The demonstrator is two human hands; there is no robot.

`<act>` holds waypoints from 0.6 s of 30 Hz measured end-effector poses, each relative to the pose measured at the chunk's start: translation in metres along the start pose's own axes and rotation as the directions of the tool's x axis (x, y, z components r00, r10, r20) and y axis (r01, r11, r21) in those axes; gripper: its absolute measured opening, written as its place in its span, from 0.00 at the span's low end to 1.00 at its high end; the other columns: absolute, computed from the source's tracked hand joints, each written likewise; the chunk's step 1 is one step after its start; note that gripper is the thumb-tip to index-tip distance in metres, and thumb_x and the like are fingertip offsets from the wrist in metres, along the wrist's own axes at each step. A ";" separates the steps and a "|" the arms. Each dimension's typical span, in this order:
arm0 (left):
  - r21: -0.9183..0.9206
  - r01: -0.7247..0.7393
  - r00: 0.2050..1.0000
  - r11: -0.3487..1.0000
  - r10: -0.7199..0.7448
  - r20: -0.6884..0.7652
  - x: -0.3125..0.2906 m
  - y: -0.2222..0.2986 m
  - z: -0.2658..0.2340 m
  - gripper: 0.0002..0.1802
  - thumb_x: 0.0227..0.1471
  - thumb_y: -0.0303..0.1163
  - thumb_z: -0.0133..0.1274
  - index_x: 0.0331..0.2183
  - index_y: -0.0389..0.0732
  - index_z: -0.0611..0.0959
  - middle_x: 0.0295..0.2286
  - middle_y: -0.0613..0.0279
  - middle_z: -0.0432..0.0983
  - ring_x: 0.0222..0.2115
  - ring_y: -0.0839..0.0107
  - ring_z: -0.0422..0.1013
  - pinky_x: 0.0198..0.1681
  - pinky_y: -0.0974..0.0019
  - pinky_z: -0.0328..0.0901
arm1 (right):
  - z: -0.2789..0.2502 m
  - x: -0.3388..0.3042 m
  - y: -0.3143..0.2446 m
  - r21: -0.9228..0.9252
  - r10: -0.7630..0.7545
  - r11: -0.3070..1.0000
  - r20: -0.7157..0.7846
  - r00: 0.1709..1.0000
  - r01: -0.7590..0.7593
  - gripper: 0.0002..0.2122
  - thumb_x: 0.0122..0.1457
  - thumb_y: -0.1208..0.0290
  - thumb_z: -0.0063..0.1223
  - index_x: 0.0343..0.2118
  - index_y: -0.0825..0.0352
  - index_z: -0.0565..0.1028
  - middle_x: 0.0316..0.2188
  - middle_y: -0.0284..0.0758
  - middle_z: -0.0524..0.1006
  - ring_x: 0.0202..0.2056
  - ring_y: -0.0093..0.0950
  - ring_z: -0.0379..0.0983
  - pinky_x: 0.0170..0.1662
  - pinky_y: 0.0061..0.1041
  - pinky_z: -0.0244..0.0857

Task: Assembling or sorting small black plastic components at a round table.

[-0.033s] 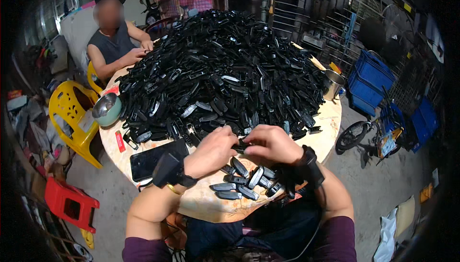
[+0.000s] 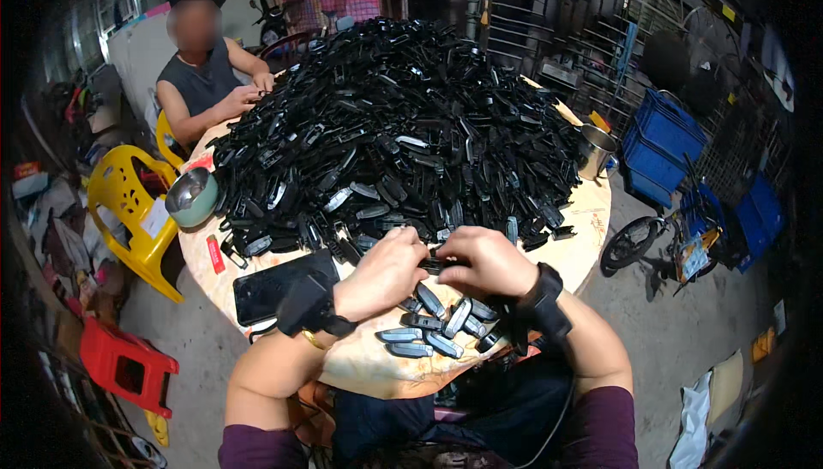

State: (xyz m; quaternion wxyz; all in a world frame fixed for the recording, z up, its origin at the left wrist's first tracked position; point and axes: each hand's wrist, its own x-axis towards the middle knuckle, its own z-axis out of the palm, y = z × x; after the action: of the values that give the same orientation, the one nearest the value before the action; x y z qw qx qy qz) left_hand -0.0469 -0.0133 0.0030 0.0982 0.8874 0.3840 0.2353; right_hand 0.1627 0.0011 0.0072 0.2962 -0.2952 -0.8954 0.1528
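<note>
Close together at the near edge of a large heap, my left hand and my right hand are both closed, with fingertips pinching a small black plastic piece between them. My fingers cover most of that piece, so its exact kind cannot be made out. Just below my hands lies a loose group of oblong black pieces with grey, shiny faces. The heap is made of a great many similar slim black plastic parts, some shaped like open frames.
The round table has a patterned cover. A dark phone lies left of my left wrist. A green bowl and a metal mug stand at the sides. Across the heap sits a person. Yellow chair and red stool stand left.
Both hands have shifted very slightly, and the right fingers are a little more curled. The black piece stays between them.
</note>
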 end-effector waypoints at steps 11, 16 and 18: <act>-0.605 0.284 0.953 0.744 -0.288 0.093 0.008 0.000 0.010 0.14 0.50 0.25 0.56 0.41 0.35 0.76 0.30 0.68 0.72 0.28 0.82 0.68 0.32 0.77 0.65 | -0.018 -0.007 -0.005 0.111 0.197 0.978 -0.251 0.948 -0.174 0.14 0.50 0.74 0.60 0.41 0.68 0.75 0.30 0.38 0.71 0.33 0.30 0.71 0.35 0.24 0.67; -0.859 0.250 0.946 0.446 -0.301 0.119 0.010 0.001 0.020 0.16 0.52 0.24 0.54 0.44 0.33 0.73 0.34 0.65 0.74 0.33 0.80 0.71 0.38 0.76 0.68 | -0.007 -0.009 -0.006 0.462 0.272 0.886 -0.473 0.838 -0.028 0.10 0.51 0.79 0.58 0.38 0.70 0.76 0.36 0.34 0.70 0.35 0.22 0.70 0.37 0.18 0.66; -0.810 0.240 0.941 0.536 -0.332 0.059 0.010 0.007 0.016 0.15 0.53 0.22 0.53 0.43 0.32 0.74 0.36 0.63 0.74 0.35 0.78 0.72 0.40 0.74 0.69 | -0.006 -0.009 -0.010 0.379 0.216 0.925 -0.462 0.860 -0.028 0.10 0.49 0.80 0.60 0.36 0.70 0.76 0.34 0.35 0.72 0.35 0.23 0.71 0.36 0.18 0.67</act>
State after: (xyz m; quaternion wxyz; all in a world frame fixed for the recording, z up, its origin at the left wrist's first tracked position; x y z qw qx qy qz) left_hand -0.0289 -0.0103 -0.0051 0.5070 0.6572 0.3792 0.4090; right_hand 0.1682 -0.0118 0.0126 0.5542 -0.3224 -0.7250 0.2515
